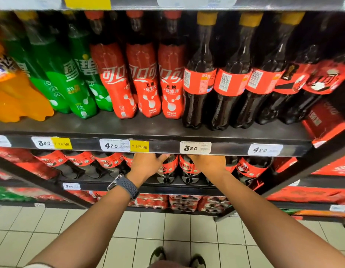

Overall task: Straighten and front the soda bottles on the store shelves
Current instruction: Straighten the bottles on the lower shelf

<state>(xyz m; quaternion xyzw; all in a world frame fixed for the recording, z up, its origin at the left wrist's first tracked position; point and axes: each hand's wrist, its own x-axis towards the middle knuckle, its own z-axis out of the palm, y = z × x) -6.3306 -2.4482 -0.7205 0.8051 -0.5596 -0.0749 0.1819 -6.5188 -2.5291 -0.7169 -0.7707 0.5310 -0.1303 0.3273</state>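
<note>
– Shelves of soda fill my view, with floor tiles at six o'clock.
– How far along are you?
– Not far, I'd judge. On the upper shelf the red-sleeved bottles at twelve o'clock face out. The yellow-capped cola bottles at one o'clock show barcodes, not logos. The green bottles at ten o'clock look tilted, though the lens may do that.
– And your hands?
– Both reach under the price rail into the lower shelf, just below centre. My left hand meets one cola bottle, and my right hand is at its neighbour. The rail hides my fingertips, so I cannot tell whether I'm gripping or only touching.
– What's left?
– These two seem further forward than their row. The rest of that row, and the label-turning above, look undone.
</note>
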